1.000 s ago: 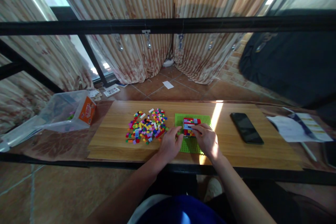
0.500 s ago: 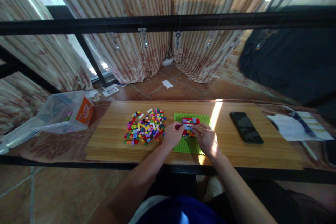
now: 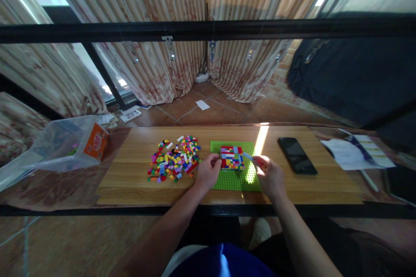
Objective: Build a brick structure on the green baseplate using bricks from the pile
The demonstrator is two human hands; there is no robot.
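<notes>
A green baseplate point(image 3: 235, 178) lies on the wooden board, and a block of small red, white, blue and yellow bricks point(image 3: 232, 157) is built on its far half. My left hand point(image 3: 208, 172) rests at the plate's left edge, fingers curled against the block's left side. My right hand point(image 3: 271, 176) is to the right of the block, over the plate's right edge, with its fingers pinched on a small piece that I cannot make out. A heap of loose coloured bricks point(image 3: 173, 159) lies just left of the plate.
A black phone point(image 3: 295, 155) lies on the board to the right, and papers point(image 3: 355, 152) lie farther right. A clear plastic tub with an orange label point(image 3: 73, 140) lies tipped at the left. A black bar point(image 3: 208, 30) crosses overhead; curtains hang behind.
My right hand has drawn back from the brick block to the right, with a small piece pinched in it. My left hand stays beside the block. The camera has shifted slightly.
</notes>
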